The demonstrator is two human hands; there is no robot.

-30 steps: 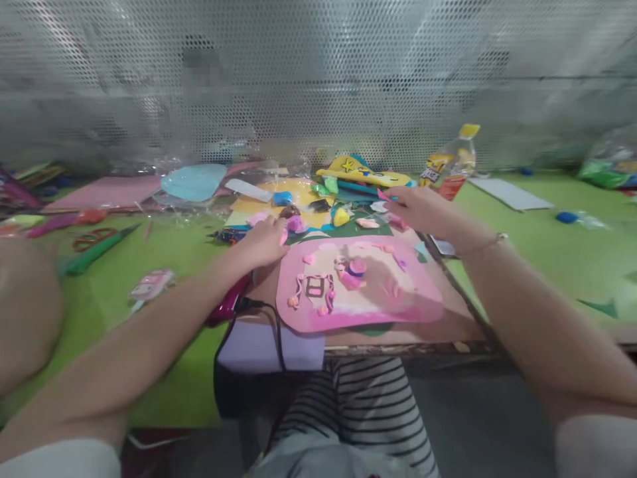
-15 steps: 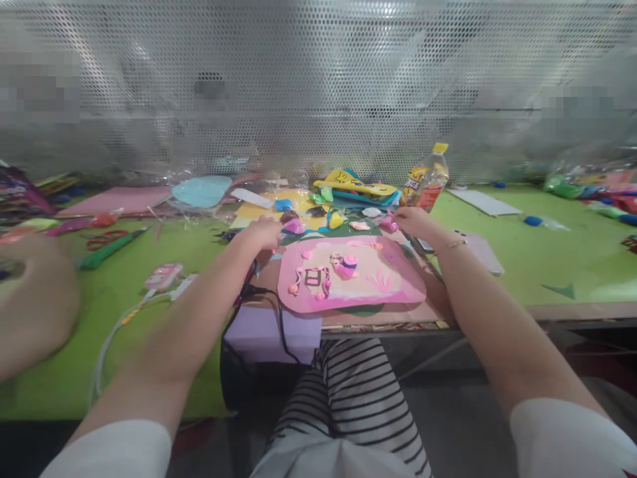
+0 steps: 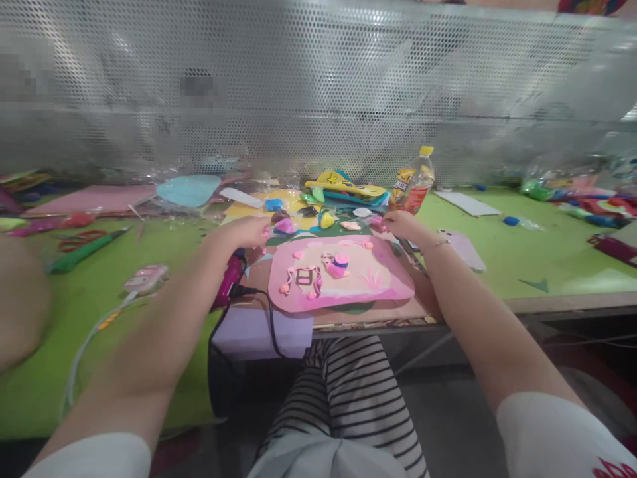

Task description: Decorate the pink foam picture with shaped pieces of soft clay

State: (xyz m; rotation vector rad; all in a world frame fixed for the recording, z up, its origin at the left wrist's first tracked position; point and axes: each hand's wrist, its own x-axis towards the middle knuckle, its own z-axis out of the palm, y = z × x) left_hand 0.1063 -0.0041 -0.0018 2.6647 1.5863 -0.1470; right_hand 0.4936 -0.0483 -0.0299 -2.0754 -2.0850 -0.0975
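Observation:
A pink felt board (image 3: 368, 282) with small clay figures on it lies at the table's near edge in front of me. My left hand (image 3: 243, 232) rests by its far left corner, fingers curled, close to a purple clay lump (image 3: 285, 226). My right hand (image 3: 401, 224) sits at the far right corner, fingers pinched on a small pink piece (image 3: 377, 223). Bits of coloured clay lie between the two hands. The picture is blurred, so what the left fingers hold is unclear.
A green mat (image 3: 522, 252) covers the table. A plastic bottle (image 3: 413, 182) and stacked felt shapes (image 3: 348, 187) stand behind the board. Scissors (image 3: 79, 239), a green cutter, a pink device (image 3: 146, 279) and a person's arm (image 3: 20, 299) are at left. A perforated metal screen backs the table.
The camera has pulled back and tilted up, so the board looks smaller. My right hand came down from above the clay pieces to the board's far right corner. My left hand stayed put.

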